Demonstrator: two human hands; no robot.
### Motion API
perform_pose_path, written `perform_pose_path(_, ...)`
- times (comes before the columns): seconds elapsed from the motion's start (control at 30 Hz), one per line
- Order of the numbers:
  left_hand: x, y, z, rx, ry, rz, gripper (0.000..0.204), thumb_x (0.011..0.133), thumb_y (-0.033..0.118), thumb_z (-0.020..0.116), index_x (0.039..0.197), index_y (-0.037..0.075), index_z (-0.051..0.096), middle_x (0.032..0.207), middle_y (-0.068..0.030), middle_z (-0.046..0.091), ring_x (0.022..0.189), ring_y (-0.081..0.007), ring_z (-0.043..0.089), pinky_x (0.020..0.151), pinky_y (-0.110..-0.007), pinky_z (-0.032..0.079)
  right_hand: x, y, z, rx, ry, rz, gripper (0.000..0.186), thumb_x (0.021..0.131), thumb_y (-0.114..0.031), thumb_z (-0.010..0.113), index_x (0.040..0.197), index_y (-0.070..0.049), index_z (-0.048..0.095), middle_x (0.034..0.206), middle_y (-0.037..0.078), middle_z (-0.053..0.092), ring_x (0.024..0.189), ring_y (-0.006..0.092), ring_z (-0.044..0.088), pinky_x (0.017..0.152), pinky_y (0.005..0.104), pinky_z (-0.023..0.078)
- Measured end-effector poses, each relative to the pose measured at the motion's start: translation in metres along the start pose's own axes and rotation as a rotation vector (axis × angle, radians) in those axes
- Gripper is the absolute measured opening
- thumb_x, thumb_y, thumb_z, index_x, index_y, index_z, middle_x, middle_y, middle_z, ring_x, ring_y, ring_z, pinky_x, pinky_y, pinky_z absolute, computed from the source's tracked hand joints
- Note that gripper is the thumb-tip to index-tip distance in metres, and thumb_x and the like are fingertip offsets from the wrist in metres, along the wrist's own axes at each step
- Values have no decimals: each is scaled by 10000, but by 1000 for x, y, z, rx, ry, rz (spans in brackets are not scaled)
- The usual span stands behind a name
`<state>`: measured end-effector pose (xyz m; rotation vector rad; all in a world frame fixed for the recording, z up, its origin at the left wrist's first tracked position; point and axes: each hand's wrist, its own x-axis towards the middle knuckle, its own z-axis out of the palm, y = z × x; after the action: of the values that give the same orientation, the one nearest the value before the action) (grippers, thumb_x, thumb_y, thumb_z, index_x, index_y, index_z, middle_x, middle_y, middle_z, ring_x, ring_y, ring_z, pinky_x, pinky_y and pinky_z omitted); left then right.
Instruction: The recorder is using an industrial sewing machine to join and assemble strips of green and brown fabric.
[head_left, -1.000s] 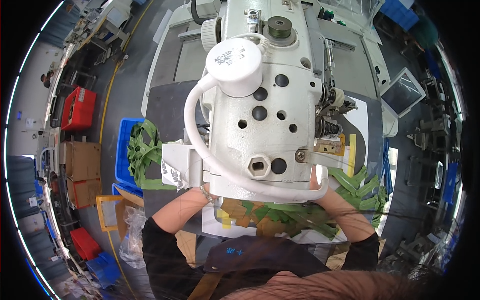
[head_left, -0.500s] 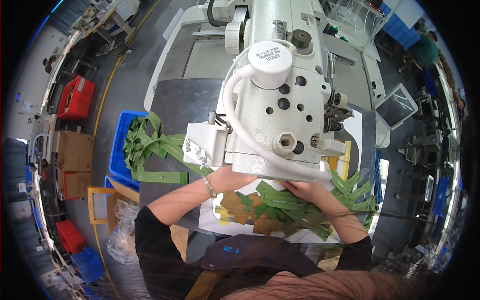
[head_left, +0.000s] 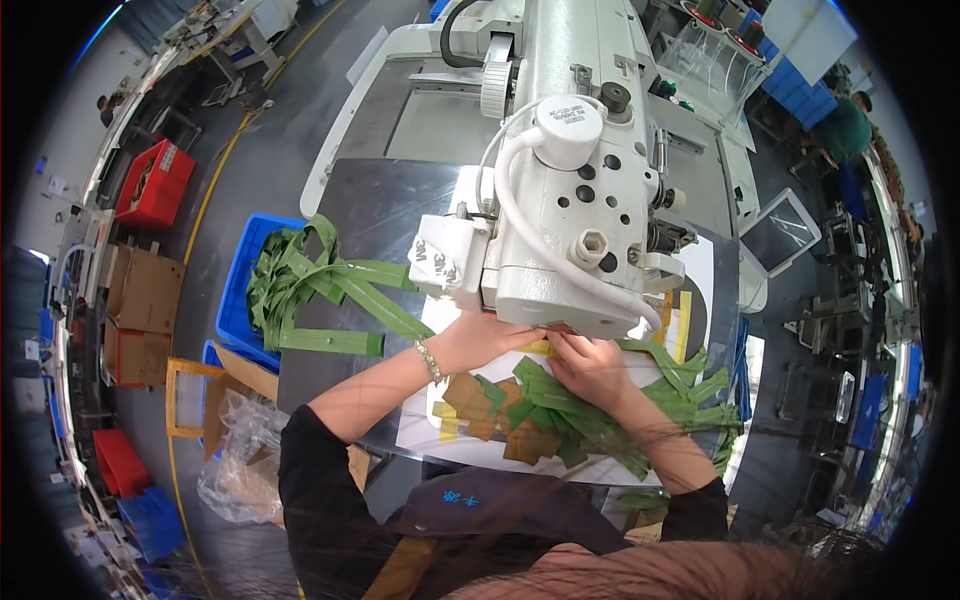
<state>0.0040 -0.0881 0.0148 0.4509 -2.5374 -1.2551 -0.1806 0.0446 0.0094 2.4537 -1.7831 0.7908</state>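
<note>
A white industrial sewing machine (head_left: pixel 560 250) stands in the middle, its head over my fingertips. My left hand (head_left: pixel 480 340) lies at the front edge of the head, fingers stretched out to the right and partly hidden. Close beside it, my right hand (head_left: pixel 590 370) has its fingers bent and pressed together; what they pinch is hidden. A reddish-brown edge shows by the fingertips. Under my right wrist lies a pile of green zipper-like strips (head_left: pixel 560 410) with brown tabs (head_left: pixel 480 405). More green strips (head_left: pixel 350 285) run from the left toward the machine.
A blue bin (head_left: pixel 236 290) holding green strips stands left of the metal table (head_left: pixel 370 200). Cardboard boxes (head_left: pixel 145 290), clear plastic wrap (head_left: pixel 245 450) and a red crate (head_left: pixel 155 185) are farther left. A tablet-like screen (head_left: pixel 780 232) stands at the right.
The view has shifted, so the machine sits slightly right and lower-tilted. My right hand has come closer to my left, its fingers now showing more fully in front of the head.
</note>
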Motion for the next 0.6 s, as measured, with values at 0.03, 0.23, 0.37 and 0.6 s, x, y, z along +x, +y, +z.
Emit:
perform_pose_path(0.03,-2,-2,1,1,3,0,293,884,230,621,1119,55,642,1041,-124,665,1009,-242,612,888,-344,463,1,-3,1,-47,2,9,337,687,-155,718,997,-52,640,938,49,601,844,224,585,698,325,498)
perform_pose_path(0.23,-15,-24,12,16,68,-57,249,866,167,626,1070,25,647,1032,-122,654,991,-251,612,823,-346,493,2,-14,9,-194,-34,34,327,711,-140,695,1009,-30,619,900,63,569,862,235,595,735,337,512)
perform_pose_path(0.37,-23,-30,17,521,183,263,325,827,98,565,1150,84,597,1024,-65,595,880,-232,593,765,-354,497,1,-15,11,-201,-21,45,340,701,-131,696,1010,-17,614,906,69,571,870,238,592,743,344,513)
perform_pose_path(0.6,-27,-17,22,571,265,202,297,842,176,597,1122,77,590,981,-55,573,898,-235,550,785,-350,447,-1,-17,13,-159,5,72,348,688,-108,695,1012,-10,614,927,76,582,882,248,591,755,353,514)
